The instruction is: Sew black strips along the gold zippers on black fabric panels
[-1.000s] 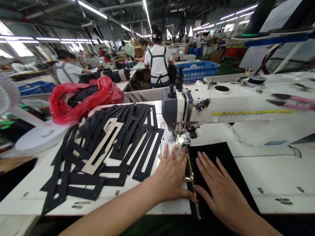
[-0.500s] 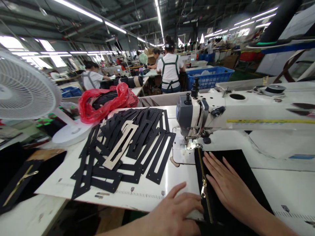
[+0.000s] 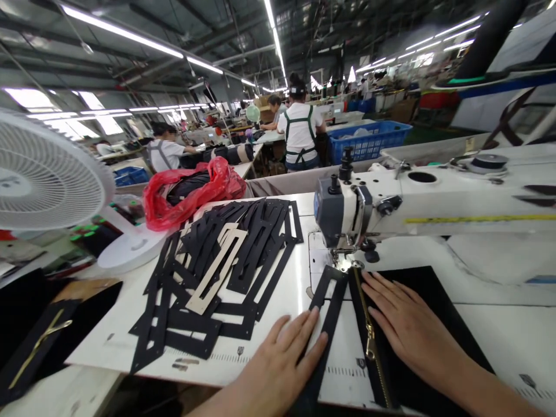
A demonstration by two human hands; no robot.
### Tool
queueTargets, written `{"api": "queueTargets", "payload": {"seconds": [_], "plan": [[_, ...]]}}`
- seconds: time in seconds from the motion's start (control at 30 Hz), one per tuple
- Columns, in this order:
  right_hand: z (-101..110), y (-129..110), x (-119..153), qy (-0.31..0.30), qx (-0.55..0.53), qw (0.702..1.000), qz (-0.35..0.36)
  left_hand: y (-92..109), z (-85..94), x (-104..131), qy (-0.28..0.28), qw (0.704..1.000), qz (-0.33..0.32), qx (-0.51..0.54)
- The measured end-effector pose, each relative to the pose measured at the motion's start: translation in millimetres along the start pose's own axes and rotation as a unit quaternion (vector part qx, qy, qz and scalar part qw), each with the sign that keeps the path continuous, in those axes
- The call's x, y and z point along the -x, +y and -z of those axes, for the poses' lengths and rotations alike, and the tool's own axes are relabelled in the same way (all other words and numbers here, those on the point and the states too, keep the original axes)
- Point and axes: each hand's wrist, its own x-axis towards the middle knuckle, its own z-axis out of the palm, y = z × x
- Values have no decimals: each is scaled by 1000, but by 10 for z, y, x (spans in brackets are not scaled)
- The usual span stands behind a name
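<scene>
My right hand (image 3: 412, 327) lies flat, fingers stretched out, on a black fabric panel (image 3: 428, 289). Along the panel's left edge runs a gold metal zipper (image 3: 376, 360), its slider and pull partway down. My left hand (image 3: 282, 359) rests with fingers extended on a black rectangular frame piece (image 3: 332, 315) with a long slot, beside the zipper. The frame's far end sits close to the presser foot of the sewing machine (image 3: 343, 217); its near end is partly hidden by my hand. Left of it lies a heap of black frame pieces (image 3: 260, 249), with a beige one (image 3: 217, 272) on top.
A white fan (image 3: 130, 243) and a red plastic bag (image 3: 195, 194) stand behind the heap. More black fabric with a zipper (image 3: 39, 341) lies at far left. Behind the table are a blue basket (image 3: 369, 139) and a person in a white shirt (image 3: 299, 130).
A frame piece from the right side of the heap has moved beside the zipper, near the presser foot. My left hand has gone from the zipper's lower end onto it. My right hand stays on the panel.
</scene>
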Motion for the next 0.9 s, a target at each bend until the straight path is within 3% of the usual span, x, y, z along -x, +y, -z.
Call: {"api": "queueTargets", "payload": {"seconds": [0.07,0.13,0.27,0.33,0.5,0.67,0.8,0.9], "plan": [[7,-6,-24,-6,-8,1000,2,-133,-11,9,-24,999,-25,10],[9,-29,-31,-7,-16,1000,2,-232,-103,56,-9,999,-42,12],[20,-123,-53,-19,-45,999,-3,-231,-338,187,94,994,-37,-30],[27,-175,-75,-26,-57,998,-11,-171,-365,218,142,986,-55,-66],[20,-245,-102,-4,-60,997,-47,-135,-137,150,170,977,-90,-90],[-27,-219,-99,0,-15,1000,-18,-248,167,-79,105,989,-70,72],[-58,-175,-95,8,-8,1000,-5,-359,162,-312,179,979,0,96],[-57,-171,-80,18,-10,1000,0,-465,81,-323,263,961,26,84]]}}
